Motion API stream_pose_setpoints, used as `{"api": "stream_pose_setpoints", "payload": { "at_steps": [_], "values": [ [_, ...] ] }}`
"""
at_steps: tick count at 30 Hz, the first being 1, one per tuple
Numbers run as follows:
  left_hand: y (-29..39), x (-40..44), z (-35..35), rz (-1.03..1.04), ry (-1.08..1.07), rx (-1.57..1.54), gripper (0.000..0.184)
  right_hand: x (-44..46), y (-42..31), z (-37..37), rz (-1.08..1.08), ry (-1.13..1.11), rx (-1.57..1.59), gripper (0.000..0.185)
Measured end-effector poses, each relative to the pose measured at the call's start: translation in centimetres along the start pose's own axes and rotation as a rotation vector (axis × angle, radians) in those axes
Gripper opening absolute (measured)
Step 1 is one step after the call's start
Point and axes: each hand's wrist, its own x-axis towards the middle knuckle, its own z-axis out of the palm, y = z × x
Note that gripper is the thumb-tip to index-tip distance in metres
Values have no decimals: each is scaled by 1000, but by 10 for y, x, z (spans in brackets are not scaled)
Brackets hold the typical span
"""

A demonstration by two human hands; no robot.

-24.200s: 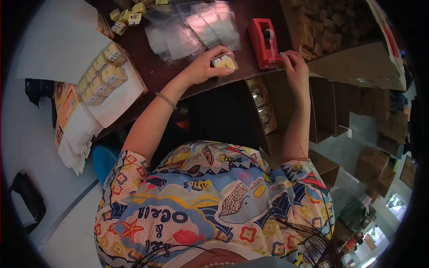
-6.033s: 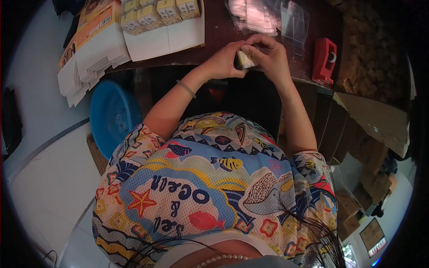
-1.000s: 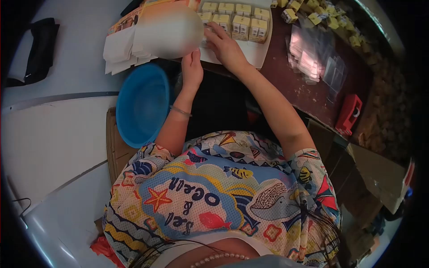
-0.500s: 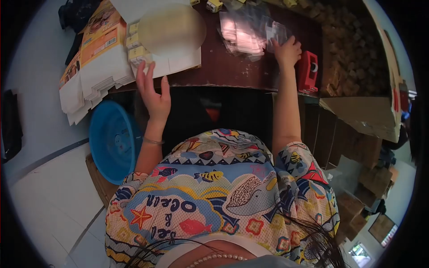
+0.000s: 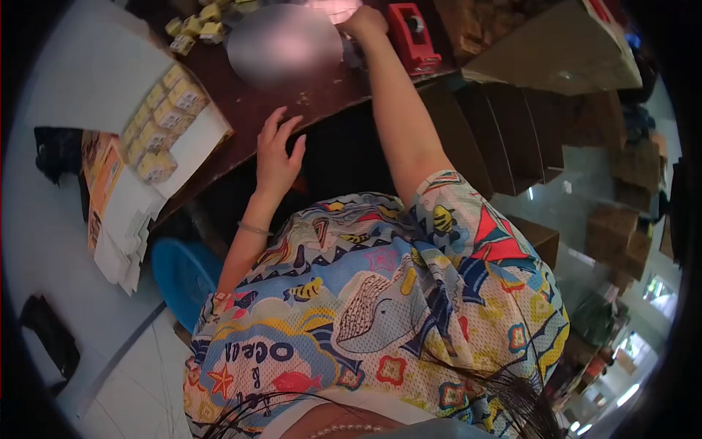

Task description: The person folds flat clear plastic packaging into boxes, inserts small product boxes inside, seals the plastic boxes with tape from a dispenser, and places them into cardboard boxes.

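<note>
My left hand (image 5: pixel 278 157) hovers at the table's front edge with its fingers apart and nothing in it. To its left, small yellow-and-white boxes (image 5: pixel 172 117) sit in rows on a white open carton (image 5: pixel 201 139). My right hand (image 5: pixel 365 23) reaches to the far side of the table, at the shiny clear plastic bags (image 5: pixel 333 10). Its fingers are curled, and whatever lies between them is hidden. Just right of that hand stands a red tape dispenser (image 5: pixel 413 40). A blurred oval hides part of the tabletop and the bags.
More small yellow boxes (image 5: pixel 194 28) lie loose at the back of the dark red table (image 5: pixel 322 91). Folded white-and-orange cartons (image 5: pixel 110 197) are stacked at the left. A blue basin (image 5: pixel 179 278) stands below on the left. A large cardboard box (image 5: pixel 548 55) is at the right.
The view has swung to the right. My left hand has come away from the small yellow boxes to the table edge. My right hand stays at the plastic bags, its fingers now more curled.
</note>
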Motion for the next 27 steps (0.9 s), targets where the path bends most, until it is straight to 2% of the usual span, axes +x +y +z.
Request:
{"api": "stream_pose_setpoints", "payload": {
  "at_steps": [2, 3, 4, 5, 6, 7, 8, 9, 10, 11, 12, 15, 16, 17, 18, 19, 20, 21, 23, 24, 27],
  "values": [
    [-4, -3, 2, 14, -15, 60, 35, 15, -2, 6, 53, -42, 21, 70],
    [0, -2, -1, 10, -28, 72, 34, 7, -6, 4, 25, 51, 79, 58],
    [2, 0, -6, 11, -49, 26, 35, 11, 1, 22, -117, 166, 138, 45],
    [3, 3, -11, 12, -72, -26, 36, -8, 4, 17, -261, 335, 492, 35],
    [-3, 5, -15, -34, -87, -241, 42, -45, 1, -11, -341, 392, 708, 31],
    [-11, 8, -20, -92, -105, -454, 49, -77, -7, -23, -335, 296, 939, 28],
    [-14, 14, -27, -124, -129, -774, 55, -134, -16, -56, -331, 24, 1033, 28],
    [-9, 23, -34, -164, -147, -1093, 62, -165, -17, -45, -502, -104, 1001, 27],
    [7, 30, -38, -187, -180, -1168, 70, -189, -19, -18, -760, -85, 924, 25],
    [11, 34, -44, -326, -247, -1096, 74, -224, -23, -12, -722, -345, 979, 24],
    [15, 39, -44, -321, -327, -1135, 74, -242, -16, -6, -621, -250, 907, 32],
    [24, 37, -43, -428, -506, -1324, 79, -232, 7, -36, -706, 320, 652, 43],
    [29, 37, -44, -414, -620, -1354, 82, -230, 8, -56, -826, 417, 535, 44],
    [26, 31, -39, -413, -647, -1335, 83, -230, 8, -74, -951, 511, 423, 44],
    [19, 30, -36, -356, -770, -1410, 82, -231, 7, -75, -1032, 367, 379, 43],
    [15, 25, -38, -388, -823, -1419, 78, -233, 6, -74, -1112, 223, 333, 41],
    [22, 28, -38, -280, -881, -1472, 74, -234, 7, -73, -1050, 45, 417, 36],
    [19, 25, -40, -344, -876, -1447, 72, -233, 8, -72, -984, -133, 485, 30],
    [13, 18, -36, -352, -853, -1464, 68, -230, 11, -72, -988, -155, 593, 22],
    [14, 16, -39, -371, -817, -1521, 66, -229, 9, -74, -1042, -106, 530, 14],
    [16, 13, -39, -370, -744, -1639, 60, -225, 13, -69, -890, -512, 932, 10]
  ]
}}
